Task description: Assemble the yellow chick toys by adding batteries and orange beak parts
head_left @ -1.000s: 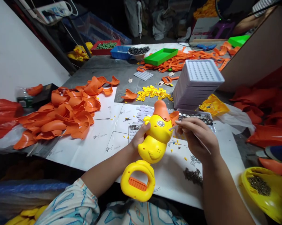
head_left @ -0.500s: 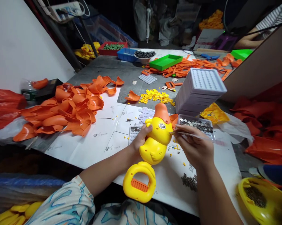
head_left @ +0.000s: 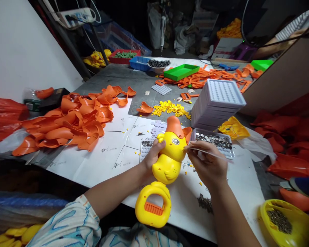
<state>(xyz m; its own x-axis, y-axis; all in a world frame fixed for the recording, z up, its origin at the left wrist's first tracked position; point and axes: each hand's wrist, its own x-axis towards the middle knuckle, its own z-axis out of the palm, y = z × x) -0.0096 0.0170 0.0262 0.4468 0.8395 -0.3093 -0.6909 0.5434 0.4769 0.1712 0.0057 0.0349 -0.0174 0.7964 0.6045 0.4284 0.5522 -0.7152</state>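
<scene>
A yellow duck toy (head_left: pixel 166 168) with an orange bill and a ring handle is held tilted over the table's front edge. My left hand (head_left: pixel 154 154) is wrapped round its head from the left side. At the right side of the head, my right hand (head_left: pixel 208 161) is closed in a pinch on a thin, pale flat sheet (head_left: pixel 213 154), whose edge points at the toy. Beyond the hands lie a tray of silver discs (head_left: pixel 213 140), a second disc tray (head_left: pixel 145 148) and pale purple flat pieces (head_left: pixel 158 128).
Orange curved parts (head_left: pixel 74 120) are heaped at left. A tall stack of white trays (head_left: pixel 217 103) stands behind my right hand. Small yellow parts (head_left: pixel 171 109) lie mid-table. A yellow bowl of screws (head_left: pixel 285 223) is at right. Behind the partition, a person's arm (head_left: pixel 272 49) shows.
The toy and both hands appear slightly lower and further left, as the view has shifted a little. Both hands keep their holds, and the sheet stays by the toy's head.
</scene>
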